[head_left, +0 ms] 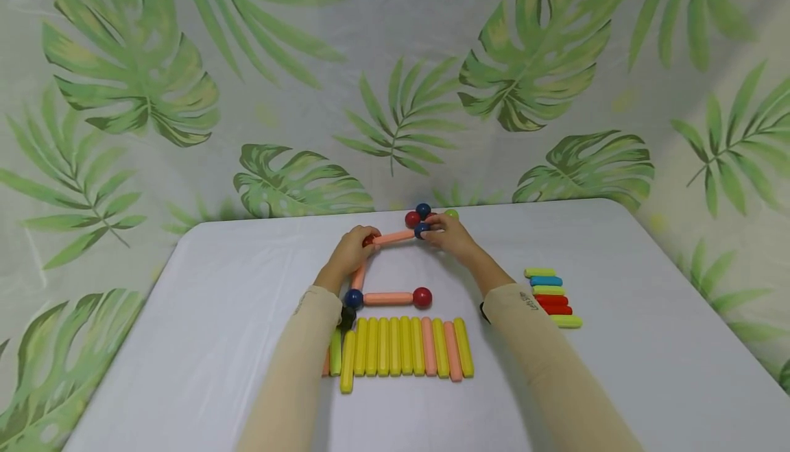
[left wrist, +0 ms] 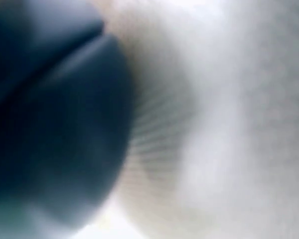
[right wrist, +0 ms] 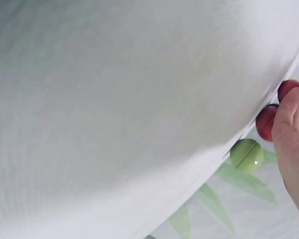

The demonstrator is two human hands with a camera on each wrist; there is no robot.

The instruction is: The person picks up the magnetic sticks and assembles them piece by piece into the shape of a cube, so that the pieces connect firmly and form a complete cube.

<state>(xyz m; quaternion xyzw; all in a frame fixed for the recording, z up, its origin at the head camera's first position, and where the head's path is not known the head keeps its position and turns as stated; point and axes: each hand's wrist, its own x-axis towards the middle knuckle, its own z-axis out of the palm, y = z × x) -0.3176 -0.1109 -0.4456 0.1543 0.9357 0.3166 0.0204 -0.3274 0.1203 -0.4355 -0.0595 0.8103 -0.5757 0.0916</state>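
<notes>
Status, near to far: seeing yellow sticks (head_left: pixel 395 346) lying in a row with pink sticks (head_left: pixel 428 346) among them, looking unused. Seeing near pink stick (head_left: pixel 389 298) joining near blue ball (head_left: pixel 354 299) to near red ball (head_left: pixel 422 297), left pink stick (head_left: pixel 358 278) running away from the blue. Farther, gripping far red ball (head_left: pixel 368 240) with left hand (head_left: pixel 350 253), pinching far blue ball (head_left: pixel 422 230) with right hand (head_left: pixel 453 236), far pink stick (head_left: pixel 395 237) spanning between. Judging three sides placed, right side lacking a stick. Beyond, seeing spare balls (head_left: pixel 422 210) clustering.

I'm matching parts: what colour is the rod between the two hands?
The rod is salmon pink, clearest in the head view.
</notes>
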